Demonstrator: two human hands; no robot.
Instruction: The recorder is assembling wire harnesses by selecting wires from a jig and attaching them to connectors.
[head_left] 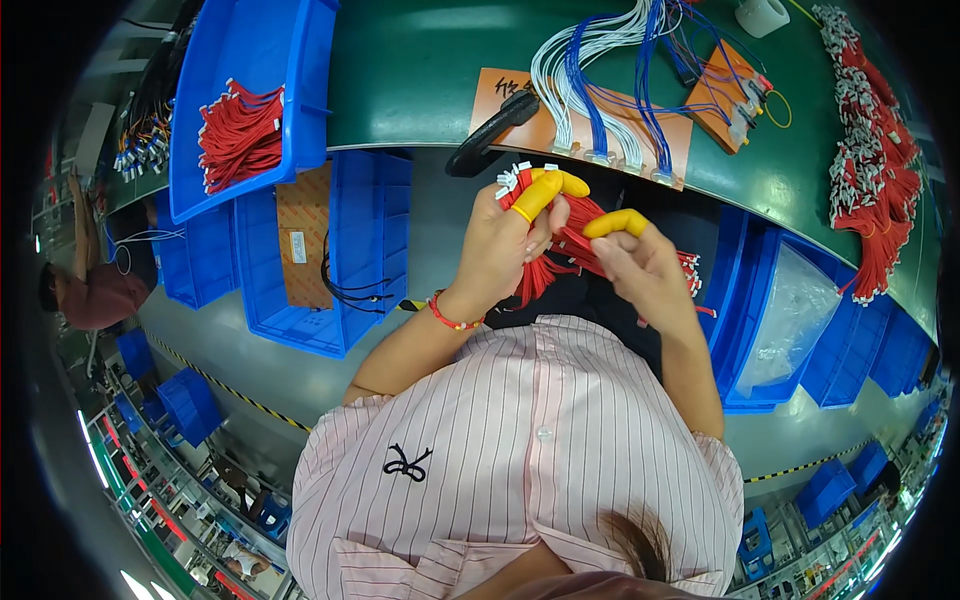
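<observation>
A bundle of red wires (537,285) with white connectors is gripped in my left hand (493,240), its connector ends showing above the fingers. Yellow finger cots cover fingertips on both hands. My right hand (645,262) is closed beside the bundle, its thumb and capped finger pinched at red wires. Exactly how many wires it pinches is hidden by the fingers. More red wires run under that hand, over my lap, with white ends (690,270) at its right side.
Ahead stands a green bench (420,70) with an orange board (500,105), white and blue cables (570,65) and a black handle-like bar (492,135). A blue bin (310,90) at left contains red wires. More red bundles (875,190) lie at right. Blue bins (370,230) flank me below.
</observation>
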